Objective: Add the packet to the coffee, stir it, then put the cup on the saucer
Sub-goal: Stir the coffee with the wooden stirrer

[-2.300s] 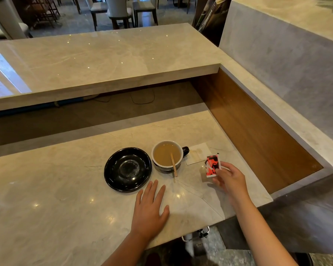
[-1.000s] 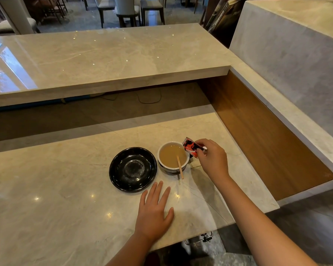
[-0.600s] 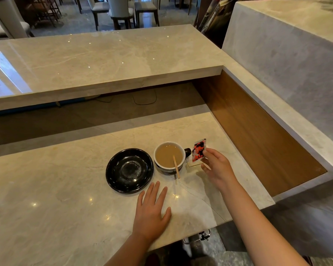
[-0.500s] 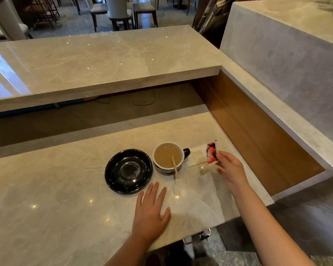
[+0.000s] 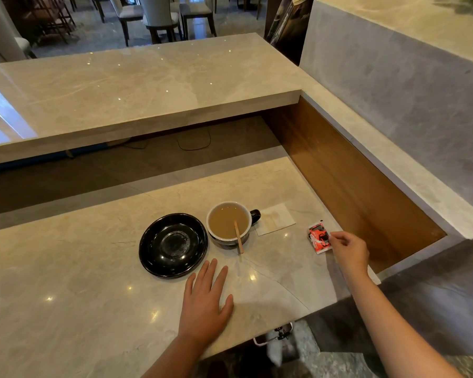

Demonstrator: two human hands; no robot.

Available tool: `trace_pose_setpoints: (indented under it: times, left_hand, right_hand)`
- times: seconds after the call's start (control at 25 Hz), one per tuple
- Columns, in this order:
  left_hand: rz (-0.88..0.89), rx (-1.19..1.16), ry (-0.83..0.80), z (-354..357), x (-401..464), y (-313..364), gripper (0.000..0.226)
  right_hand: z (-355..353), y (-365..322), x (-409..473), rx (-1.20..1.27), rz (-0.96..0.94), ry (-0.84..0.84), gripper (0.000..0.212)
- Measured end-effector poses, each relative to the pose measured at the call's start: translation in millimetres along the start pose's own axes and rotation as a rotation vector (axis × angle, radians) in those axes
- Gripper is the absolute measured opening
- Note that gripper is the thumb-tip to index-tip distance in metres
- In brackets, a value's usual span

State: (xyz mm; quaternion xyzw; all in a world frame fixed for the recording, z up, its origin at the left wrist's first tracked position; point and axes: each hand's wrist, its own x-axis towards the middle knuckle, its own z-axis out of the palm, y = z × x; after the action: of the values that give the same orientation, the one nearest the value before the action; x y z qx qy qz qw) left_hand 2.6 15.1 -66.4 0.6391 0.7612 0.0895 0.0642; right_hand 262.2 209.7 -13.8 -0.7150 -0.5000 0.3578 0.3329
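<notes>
A cup (image 5: 229,223) of light brown coffee with a dark handle stands on the marble counter, a wooden stirrer (image 5: 238,237) leaning in it over the near rim. Just left of it lies an empty black saucer (image 5: 173,244). My right hand (image 5: 348,251) pinches the right edge of a red, white and black packet (image 5: 319,237), which sits low at the counter surface well right of the cup. My left hand (image 5: 206,302) rests flat on the counter, fingers spread, in front of the saucer and cup.
A pale napkin (image 5: 275,219) lies right of the cup's handle. A wooden side wall (image 5: 347,173) bounds the counter on the right, and a higher marble bar top (image 5: 137,85) runs across the back. The counter's near edge (image 5: 257,334) is close to my left wrist.
My right hand carried the packet from over the cup back to the right and down to the counter surface. My left hand, the cup and the saucer stayed put.
</notes>
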Motion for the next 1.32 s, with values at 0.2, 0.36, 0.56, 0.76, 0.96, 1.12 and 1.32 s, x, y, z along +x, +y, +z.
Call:
trace_pose_setpoints:
  times: [0.2,0.36,0.56,0.76,0.96,1.12,1.32]
  left_hand:
    - [0.021,-0.015,0.009,-0.3,0.8,0.0,0.060]
    - [0.015,-0.010,0.011,0.1,0.7,-0.6,0.061]
    - [0.003,-0.009,0.005,0.1,1.4,-0.3,0.061]
    - [0.007,-0.009,0.013,-1.4,-0.3,0.1,0.062]
    - [0.016,-0.020,0.018,-2.2,0.3,1.1,0.061]
    - [0.026,-0.056,0.036,-2.5,-0.6,1.3,0.060]
    - [0.044,-0.110,0.076,-1.9,-1.8,1.4,0.059]
  right_hand:
    - [2.5,8.1,3.8,-0.222,-0.114,0.010,0.016]
    - [0.9,9.5,-10.6,-0.543,-0.465,0.012,0.027]
    - [4.5,17.5,-22.0,-0.678,-0.719,-0.067,0.028]
    - [7.3,3.6,-34.0,-0.661,-0.720,-0.030,0.028]
    - [41.7,-45.0,-82.2,-0.502,-1.024,-0.244,0.052]
    - [73.0,-66.6,-107.0,-0.546,-1.216,-0.331,0.049]
    - [91.0,-66.9,-98.7,-0.417,-1.176,-0.267,0.012]
